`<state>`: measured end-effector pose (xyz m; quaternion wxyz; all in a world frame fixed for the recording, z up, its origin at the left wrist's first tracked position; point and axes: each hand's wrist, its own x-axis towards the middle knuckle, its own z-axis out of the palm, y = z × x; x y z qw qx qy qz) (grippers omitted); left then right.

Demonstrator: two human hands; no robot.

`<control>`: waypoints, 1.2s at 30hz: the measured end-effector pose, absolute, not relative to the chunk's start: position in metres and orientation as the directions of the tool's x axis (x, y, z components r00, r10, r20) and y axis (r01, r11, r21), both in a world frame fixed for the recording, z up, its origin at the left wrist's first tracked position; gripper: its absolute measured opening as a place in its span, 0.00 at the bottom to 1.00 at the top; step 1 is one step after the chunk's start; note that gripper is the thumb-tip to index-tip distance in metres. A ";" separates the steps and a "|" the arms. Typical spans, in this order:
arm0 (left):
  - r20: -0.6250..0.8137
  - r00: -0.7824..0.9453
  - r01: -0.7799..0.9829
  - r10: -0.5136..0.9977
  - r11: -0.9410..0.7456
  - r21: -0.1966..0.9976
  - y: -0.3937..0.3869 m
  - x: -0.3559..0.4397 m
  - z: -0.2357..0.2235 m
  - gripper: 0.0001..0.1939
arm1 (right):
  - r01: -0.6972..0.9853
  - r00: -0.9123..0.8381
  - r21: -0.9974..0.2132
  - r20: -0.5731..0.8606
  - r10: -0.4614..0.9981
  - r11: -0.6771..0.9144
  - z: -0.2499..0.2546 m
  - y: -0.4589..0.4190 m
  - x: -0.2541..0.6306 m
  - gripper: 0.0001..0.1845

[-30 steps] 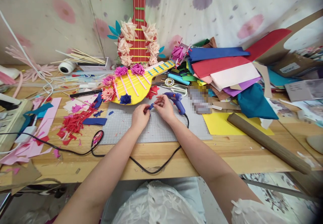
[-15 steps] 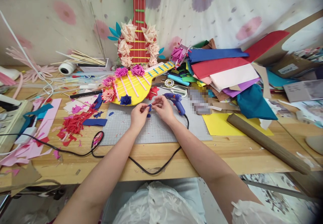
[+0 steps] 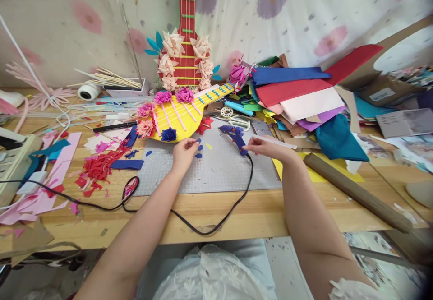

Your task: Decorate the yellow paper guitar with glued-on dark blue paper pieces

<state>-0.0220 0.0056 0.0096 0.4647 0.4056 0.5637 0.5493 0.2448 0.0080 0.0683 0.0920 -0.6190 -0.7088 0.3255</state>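
My left hand (image 3: 184, 153) is closed in a pinch above the grey cutting mat (image 3: 219, 173), with a small blue paper piece (image 3: 198, 141) at its fingertips. More blue scraps lie right beside those fingers. My right hand (image 3: 260, 146) has its fingers at the handle of a purple hot glue gun (image 3: 235, 133), which lies on the mat with its nozzle to the left. A clear glue stick (image 3: 270, 140) reaches out from the gun's back. Just behind my left hand lies a yellow paper guitar (image 3: 179, 119) with pink, purple and blue paper flowers.
A red guitar (image 3: 185, 61) with pale flowers stands against the curtain. Red paper shreds (image 3: 99, 164) are heaped on the left. Folded coloured papers (image 3: 304, 88) pile up at the back right, near a brown roll (image 3: 358, 191). The black cord (image 3: 209, 231) loops along the table's front.
My right hand has left the blue piece and moved right to the glue gun's handle. My left hand stays almost where it was. A small yellow scrap now shows on the mat.
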 end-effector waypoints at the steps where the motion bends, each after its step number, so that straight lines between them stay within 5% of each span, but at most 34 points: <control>1: -0.092 -0.234 -0.047 0.968 0.083 0.995 0.006 -0.022 0.010 0.05 | 0.840 -0.143 -0.543 -0.200 0.969 0.012 0.066 0.011 0.243 0.23; 5: -0.099 -0.222 -0.027 0.970 0.096 0.995 0.005 -0.024 0.009 0.05 | 0.809 -0.106 -0.577 0.045 0.993 0.113 0.047 0.022 0.218 0.23; 12: -0.068 -0.219 0.033 0.973 0.077 0.996 0.005 -0.027 0.007 0.05 | 0.672 0.172 -0.735 0.044 0.984 -0.085 0.018 0.023 0.186 0.24; 17: -0.092 -0.226 0.064 0.970 0.109 0.992 0.006 -0.026 0.008 0.04 | 0.382 -0.103 -0.924 -0.054 0.993 -0.011 0.025 0.008 0.187 0.25; 36: -0.086 -0.226 0.053 0.970 0.100 0.994 0.005 -0.026 0.011 0.04 | 0.489 -0.221 -0.862 0.022 0.975 0.131 0.023 0.002 0.176 0.24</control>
